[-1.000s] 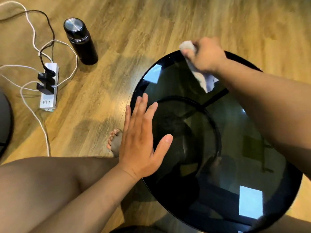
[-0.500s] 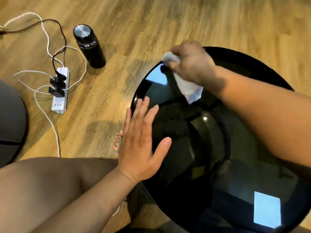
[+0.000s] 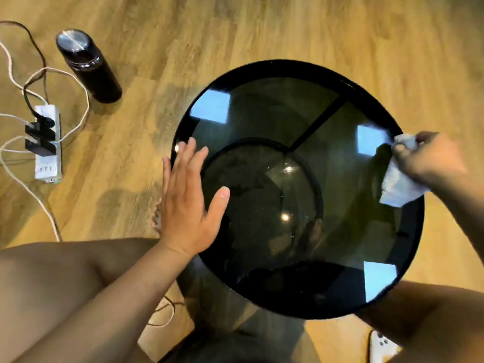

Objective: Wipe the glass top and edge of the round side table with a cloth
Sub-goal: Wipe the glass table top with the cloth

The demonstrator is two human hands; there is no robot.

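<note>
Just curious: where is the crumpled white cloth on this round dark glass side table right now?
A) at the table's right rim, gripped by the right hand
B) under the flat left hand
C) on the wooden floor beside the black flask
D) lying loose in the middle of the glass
A: the right hand grips the crumpled white cloth at the right rim of the round dark glass side table, while the left hand lies flat, holding nothing.

I see the round side table standing level, with a black rim and a dark smoked glass top. The glass is glossy, with pale square reflections, and its frame shows through. The white cloth is crumpled and lies across the right rim, partly on the glass. Its upper end is bunched in my right hand.
</note>
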